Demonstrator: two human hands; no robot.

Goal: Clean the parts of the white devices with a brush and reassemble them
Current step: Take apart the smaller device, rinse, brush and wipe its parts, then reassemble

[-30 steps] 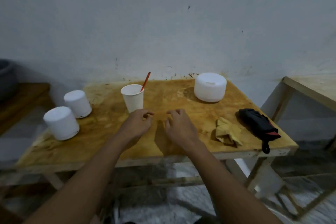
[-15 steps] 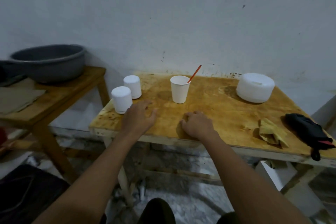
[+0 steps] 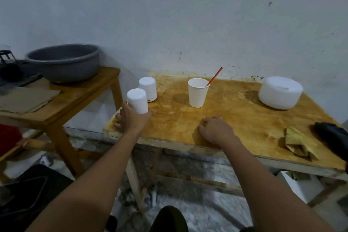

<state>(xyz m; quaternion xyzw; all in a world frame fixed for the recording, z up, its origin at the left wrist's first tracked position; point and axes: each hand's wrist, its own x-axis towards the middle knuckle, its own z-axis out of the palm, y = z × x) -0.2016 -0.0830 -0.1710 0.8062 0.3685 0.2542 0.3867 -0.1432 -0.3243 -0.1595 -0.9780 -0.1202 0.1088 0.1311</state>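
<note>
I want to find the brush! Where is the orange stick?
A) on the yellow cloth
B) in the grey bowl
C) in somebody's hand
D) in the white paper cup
D: the orange stick leans inside the white paper cup, its top poking out over the rim.

The left hand [image 3: 131,118] covers the base of the nearer white cylinder [image 3: 137,100]; whether it grips is unclear. A paper cup [image 3: 197,94] hides the lower end of a red stick [image 3: 215,75]. The right edge cuts off a black object [image 3: 333,137], the left edge a dark rack [image 3: 7,62].
</note>
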